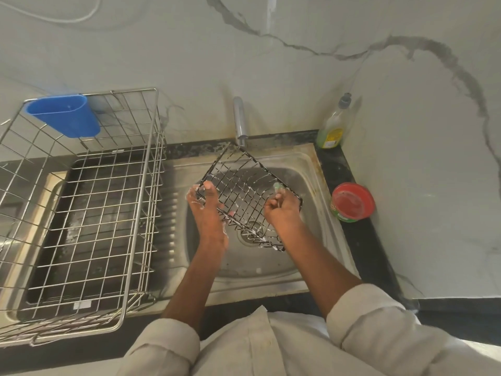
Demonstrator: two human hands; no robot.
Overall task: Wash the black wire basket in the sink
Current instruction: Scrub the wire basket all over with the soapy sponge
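Rolled pale sleeves [363,318] sat nearest, both bare forearms reaching out over the steel sink [306,169]. Above its basin the black wire basket [244,185] was held tilted, one corner up beneath the chrome tap [239,120], the opposite corner low over the round drain [248,236]. Its thin dark wires formed an open rectangular grid flecked with white suds. The left hand [204,204], soapy, gripped the basket's left rim with the thumb hooked over the wire. The right hand [280,206] was curled around a pale green scrubber [277,187], pressed against the basket's right rim.

Left of the basin, a large shiny metal dish rack [89,213] of wider square mesh stood on the ribbed drainboard, with a smooth blue plastic cup holder [65,115] hung on its far rim. On the dark stone counter [360,240] to the right stood a round red-lidded tub [352,202], and farther back in the corner a clear bottle of yellow-green dish liquid [332,126]. Pale veined marble wall [406,104] rose behind.
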